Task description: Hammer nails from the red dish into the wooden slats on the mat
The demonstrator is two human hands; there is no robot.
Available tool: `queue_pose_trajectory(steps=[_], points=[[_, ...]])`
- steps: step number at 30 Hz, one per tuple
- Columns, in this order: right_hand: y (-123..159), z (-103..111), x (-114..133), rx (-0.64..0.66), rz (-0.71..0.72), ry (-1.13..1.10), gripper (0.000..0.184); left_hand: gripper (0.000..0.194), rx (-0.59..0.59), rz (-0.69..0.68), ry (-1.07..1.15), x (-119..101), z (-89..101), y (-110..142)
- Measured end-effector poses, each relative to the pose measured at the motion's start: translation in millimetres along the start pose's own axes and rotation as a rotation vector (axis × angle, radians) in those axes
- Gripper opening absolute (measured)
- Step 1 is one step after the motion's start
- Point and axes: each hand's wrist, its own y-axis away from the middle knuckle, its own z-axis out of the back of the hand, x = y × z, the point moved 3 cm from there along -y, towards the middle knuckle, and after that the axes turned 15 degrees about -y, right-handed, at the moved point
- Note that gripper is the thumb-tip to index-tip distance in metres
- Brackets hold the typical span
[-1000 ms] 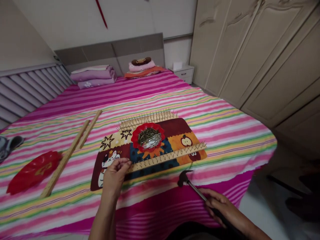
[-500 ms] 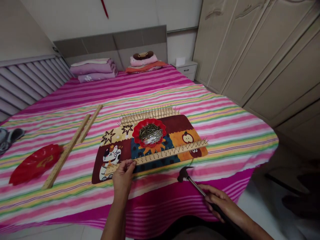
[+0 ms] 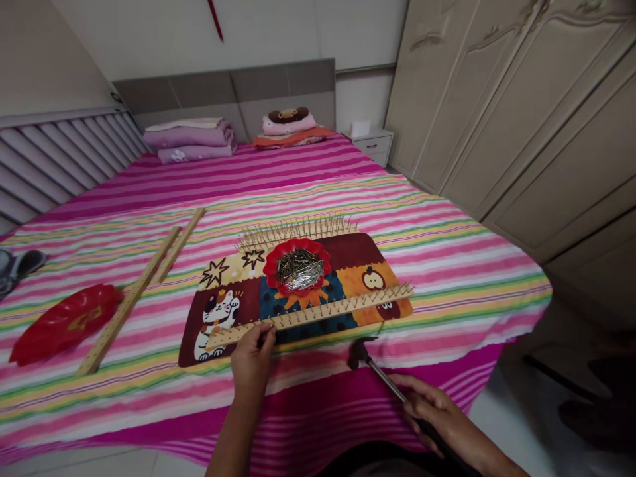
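Striped pink, white, yellow and green cloth covers the bed before you, with a wardrobe cut off at the right edge. Your left hand is at the near edge of a wooden strip, thumb and forefinger nearly together; whether they pinch a nail is too small to tell, and the other fingers curl partly out of sight. That strip lies slantwise across the near part of a patterned mat, studded with nails, its right end reaching the mat's edge. Your right hand is wrapped around the hammer, hiding part of the handle; the head looks blurred, and you can't tell whether it touches the cloth. Beyond the strip, a red bowl holds heaped nails, hard to separate singly. It partly covers more nail-studded wood on the far side. At left lie two wooden bars and a red dish; a dark object is cut off by the left edge.
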Motion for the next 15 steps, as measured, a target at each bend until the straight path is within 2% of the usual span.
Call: queue_pose_trajectory(steps=[4,9,12,15], points=[[8.7,-42.7,28.5,0.174,0.056,0.000,0.052,0.027,-0.044,-0.019,-0.002,7.3,-5.4,1.6],[-2.5,-104.4,62.5,0.358,0.194,0.098,0.047,0.024,-0.073,-0.054,-0.015,7.3,-7.5,2.2],[-13.2,-134.0,72.8,0.429,0.296,0.247,0.044,0.020,-0.076,-0.086,-0.031,3.3,-6.6,2.9],[-20.7,-150.9,73.7,0.457,0.364,0.357,0.047,0.019,-0.086,-0.105,-0.038,1.7,-6.8,4.1]])
